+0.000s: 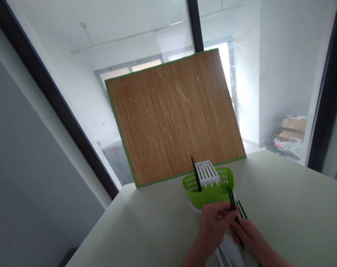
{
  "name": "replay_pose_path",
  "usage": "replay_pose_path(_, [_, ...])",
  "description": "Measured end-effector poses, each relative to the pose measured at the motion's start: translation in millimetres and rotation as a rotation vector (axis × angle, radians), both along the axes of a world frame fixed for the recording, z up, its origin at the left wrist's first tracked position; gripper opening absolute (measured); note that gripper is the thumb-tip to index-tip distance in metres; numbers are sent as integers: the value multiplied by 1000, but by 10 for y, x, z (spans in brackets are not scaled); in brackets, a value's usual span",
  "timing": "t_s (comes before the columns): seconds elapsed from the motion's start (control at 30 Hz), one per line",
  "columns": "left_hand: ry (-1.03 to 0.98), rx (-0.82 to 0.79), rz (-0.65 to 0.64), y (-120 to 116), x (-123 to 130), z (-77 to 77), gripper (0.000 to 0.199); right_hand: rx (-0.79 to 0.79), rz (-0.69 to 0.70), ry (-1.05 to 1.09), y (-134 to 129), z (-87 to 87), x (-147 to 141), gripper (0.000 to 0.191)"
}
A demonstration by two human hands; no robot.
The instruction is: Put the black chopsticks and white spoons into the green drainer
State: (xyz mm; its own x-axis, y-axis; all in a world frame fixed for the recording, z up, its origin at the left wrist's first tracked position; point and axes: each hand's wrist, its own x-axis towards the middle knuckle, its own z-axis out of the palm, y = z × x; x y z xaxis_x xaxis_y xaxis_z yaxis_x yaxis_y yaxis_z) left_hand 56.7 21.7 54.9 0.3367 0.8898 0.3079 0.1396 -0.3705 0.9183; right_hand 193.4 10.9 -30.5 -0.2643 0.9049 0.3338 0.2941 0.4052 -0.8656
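Observation:
A green basket [206, 197] with a white base stands on the table, a white slotted rack [206, 172] across its top. Dark chopsticks [196, 173] lean upright in its left compartment. Just in front of the basket, my left hand [215, 223] pinches a pair of black chopsticks [232, 200]. My right hand [249, 236] is closed around the lower part of black chopsticks, close beside my left hand. More black chopstick tips [242, 208] show behind my right hand. White spoons [232, 251] lie on the table below my hands, partly covered by them.
A bamboo mat [174, 118] with green edging leans against the glass behind the basket. The pale table [291, 200] reaches to the glass and out to both sides. Cardboard boxes [295, 124] and a plastic bag are beyond the glass at the right.

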Motion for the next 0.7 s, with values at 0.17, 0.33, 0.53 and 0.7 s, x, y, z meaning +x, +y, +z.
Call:
replay_pose_path(0.17, [-33,34,47,-22,-90,156,16,141,-35,-94,34,0,63,29])
replay_pose_path(0.33, [-137,242,231,15,-505,798,15,257,-146,-84,59,38,181,27])
replay_pose_path(0.53, [-243,470,441,354,-907,1387,22,220,-298,-260,118,12,217,21])
replay_pose_path(0.7, [-95,355,482,1035,-979,1125,25,189,-365,-342,164,-42,211,24])
